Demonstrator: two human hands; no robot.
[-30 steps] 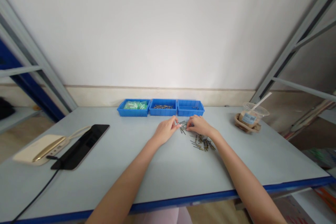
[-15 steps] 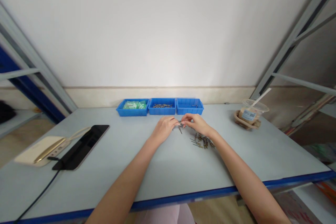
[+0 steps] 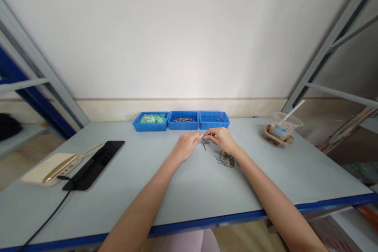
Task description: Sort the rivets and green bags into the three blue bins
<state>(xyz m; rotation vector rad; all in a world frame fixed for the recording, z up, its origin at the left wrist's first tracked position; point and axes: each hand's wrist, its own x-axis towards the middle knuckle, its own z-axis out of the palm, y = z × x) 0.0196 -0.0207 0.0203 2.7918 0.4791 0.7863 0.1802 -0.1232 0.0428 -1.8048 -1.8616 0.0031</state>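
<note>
The pins are thin, straight metal rods, dull grey along the shaft, some with thicker, brassy parts; finer detail is too small to tell. A few pins point(image 3: 204, 146) lie crossed and fanned on the worktop point(image 3: 183, 189) right under the fingertips, and a larger heap point(image 3: 231, 160) lies near them at 4 o'clock, its pins pointing several ways, partly beside the right forearm. The left hand point(image 3: 184, 145) comes in from 7 o'clock, thumb and forefinger drawn close together; I cannot tell whether its grip has a pin. The right hand point(image 3: 222, 138) reaches in from 4 o'clock, fingers curled and tips bunched over the pins; whether that grip pinches one is also too small to tell. From the fingertips, the middle box point(image 3: 183, 126) sits at 10 o'clock with more pins inside, and the right box point(image 3: 214, 126) at 1 o'clock. Against one second ago, the right fingertips are nearer the left ones, and the left thumb and forefinger, parted then, have closed up. The heap lies as it did.
</note>
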